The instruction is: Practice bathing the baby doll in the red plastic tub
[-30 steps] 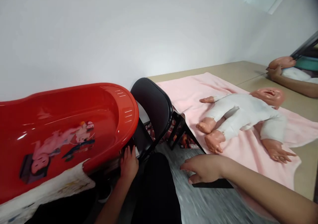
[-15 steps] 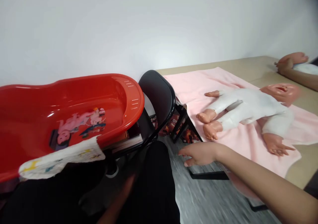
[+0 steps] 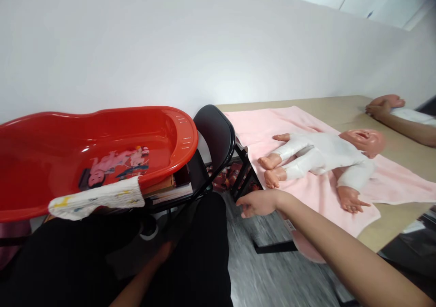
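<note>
My right hand [image 3: 259, 203] hovers just off the table's near edge, below the doll's feet, fingers stretched to the left and holding nothing. A baby doll [image 3: 320, 155] in a white suit lies on its back on a pink towel [image 3: 306, 193] spread over the table [image 3: 340, 105]. My left hand [image 3: 164, 251] is low between my dark-clothed legs, blurred, its fingers not readable. A red plastic baby tub [image 3: 102, 134] rests on a black chair [image 3: 216, 134] at the left. A white printed cloth [image 3: 98, 198] is draped over the tub's near rim.
Books [image 3: 170, 190] lie stacked under the tub on the chair seat. Another person's forearm [image 3: 405, 127] rests on the table at the far right beside a second doll's head [image 3: 388, 101]. A white wall runs behind everything. Grey floor shows between my legs and the table's black frame.
My left hand has left the chair edge under the tub and dropped down between my legs. My right hand has drifted a little left, still in the air by the table edge.
</note>
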### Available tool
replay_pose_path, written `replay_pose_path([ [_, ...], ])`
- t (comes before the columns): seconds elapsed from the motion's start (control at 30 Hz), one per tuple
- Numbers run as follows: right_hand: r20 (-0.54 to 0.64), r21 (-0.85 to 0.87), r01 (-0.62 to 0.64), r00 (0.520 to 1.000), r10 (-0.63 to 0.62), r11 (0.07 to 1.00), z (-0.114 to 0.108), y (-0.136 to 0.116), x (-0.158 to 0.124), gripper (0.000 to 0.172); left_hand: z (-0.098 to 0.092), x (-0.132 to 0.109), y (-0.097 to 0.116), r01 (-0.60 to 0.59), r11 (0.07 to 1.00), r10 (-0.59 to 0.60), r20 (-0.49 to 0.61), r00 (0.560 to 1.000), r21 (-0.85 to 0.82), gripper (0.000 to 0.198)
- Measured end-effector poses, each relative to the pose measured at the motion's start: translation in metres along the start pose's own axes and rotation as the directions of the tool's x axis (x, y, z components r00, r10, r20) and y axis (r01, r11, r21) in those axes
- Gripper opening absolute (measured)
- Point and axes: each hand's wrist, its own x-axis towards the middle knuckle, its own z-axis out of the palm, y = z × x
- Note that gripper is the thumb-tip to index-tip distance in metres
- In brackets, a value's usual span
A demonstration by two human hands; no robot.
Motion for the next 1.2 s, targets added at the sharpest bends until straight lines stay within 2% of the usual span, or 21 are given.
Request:
replay_pose_path([
  [0.07, 0.011, -0.007, 0.010, 1.000, -0.010, 1.000, 0.000, -0.004, 0.000, 0.070, 0.001, 0.003, 0.003, 0.037, 0.999, -0.036, 0.060, 0.998, -0.019, 0.025],
  [0.13, 0.013, -0.014, 0.009, 1.000, -0.009, 1.000, -0.001, -0.006, 0.001, 0.071, -0.003, 0.010, 0.018, 0.065, 0.998, -0.065, -0.002, 0.998, -0.013, 0.031],
  [0.2, 0.018, -0.018, 0.006, 1.000, -0.005, 1.000, -0.001, -0.008, 0.002, 0.070, -0.014, 0.024, 0.050, 0.039, 0.999, -0.041, -0.174, 0.984, -0.018, 0.044],
  [0.23, 0.021, -0.019, 0.005, 1.000, -0.005, 1.000, -0.001, -0.009, 0.002, 0.070, -0.023, 0.032, 0.071, -0.010, 1.000, 0.002, -0.283, 0.959, -0.027, 0.047],
  [0.27, 0.022, -0.017, 0.005, 1.000, -0.005, 1.000, -0.001, -0.009, 0.002, 0.070, -0.034, 0.041, 0.094, -0.062, 0.998, 0.049, -0.340, 0.939, -0.026, 0.048],
  [0.37, 0.019, -0.008, 0.007, 1.000, -0.007, 1.000, -0.002, -0.010, 0.002, 0.069, -0.070, 0.071, 0.152, -0.109, 0.986, 0.151, -0.427, 0.892, 0.123, 0.048],
  [0.43, 0.014, -0.012, 0.008, 1.000, -0.007, 1.000, -0.004, -0.012, 0.000, 0.068, -0.088, 0.090, 0.170, -0.038, 0.978, 0.117, -0.393, 0.912, 0.203, 0.052],
  [0.5, 0.010, -0.024, 0.005, 1.000, -0.005, 1.000, -0.005, -0.013, -0.002, 0.067, -0.097, 0.104, 0.168, 0.014, 0.966, 0.066, -0.296, 0.953, 0.259, 0.057],
  [0.57, 0.008, -0.037, 0.000, 1.000, 0.001, 0.999, -0.006, -0.014, -0.004, 0.066, -0.099, 0.112, 0.157, 0.015, 0.951, 0.065, -0.246, 0.967, 0.310, 0.064],
  [0.7, 0.009, -0.063, 0.004, 1.000, -0.004, 0.998, -0.004, -0.013, -0.001, 0.066, -0.097, 0.111, 0.139, 0.021, 0.930, 0.071, -0.235, 0.969, 0.368, 0.069],
  [0.77, 0.008, -0.059, 0.019, 1.000, -0.018, 0.998, -0.004, -0.012, 0.000, 0.066, -0.098, 0.105, 0.139, 0.017, 0.928, 0.073, -0.226, 0.971, 0.372, 0.070],
  [0.83, -0.007, -0.041, 0.035, 0.999, -0.035, 0.999, -0.005, -0.012, -0.002, 0.066, -0.096, 0.097, 0.144, 0.014, 0.942, 0.081, -0.269, 0.960, 0.334, 0.067],
  [0.93, -0.030, 0.125, 0.150, 0.989, -0.147, 0.981, -0.009, -0.016, -0.023, 0.067, -0.083, 0.079, 0.156, -0.053, 0.981, 0.105, -0.279, 0.954, 0.187, 0.058],
  [1.0, -0.093, 0.312, 0.309, 0.951, -0.295, 0.898, -0.013, -0.021, -0.050, 0.064, -0.070, 0.062, 0.165, -0.169, 0.982, 0.184, -0.240, 0.953, 0.085, 0.052],
  [1.03, -0.178, 0.374, 0.397, 0.918, -0.355, 0.838, -0.015, -0.022, -0.067, 0.059, -0.064, 0.053, 0.170, -0.235, 0.971, 0.241, -0.218, 0.946, 0.050, 0.049],
  [1.07, -0.316, 0.376, 0.481, 0.870, -0.378, 0.792, -0.017, -0.021, -0.085, 0.050, -0.059, 0.044, 0.175, -0.300, 0.953, 0.300, -0.199, 0.933, 0.030, 0.047],
  [1.1, -0.539, 0.339, 0.557, 0.776, -0.329, 0.758, -0.020, -0.018, -0.103, 0.037, -0.056, 0.034, 0.180, -0.359, 0.933, 0.357, -0.181, 0.917, 0.023, 0.046],
  [1.13, -0.800, 0.285, 0.615, 0.575, -0.170, 0.735, -0.023, -0.011, -0.120, 0.025, -0.055, 0.025, 0.186, -0.408, 0.913, 0.406, -0.163, 0.899, 0.024, 0.044],
  [1.17, -0.962, 0.199, 0.649, 0.273, 0.020, 0.735, -0.028, -0.001, -0.136, 0.017, -0.055, 0.016, 0.193, -0.448, 0.894, 0.447, -0.149, 0.882, 0.029, 0.043],
  [1.2, -0.989, 0.108, 0.655, -0.006, 0.149, 0.748, -0.034, 0.013, -0.149, 0.015, -0.058, 0.008, 0.200, -0.482, 0.875, 0.482, -0.140, 0.865, 0.034, 0.042],
])
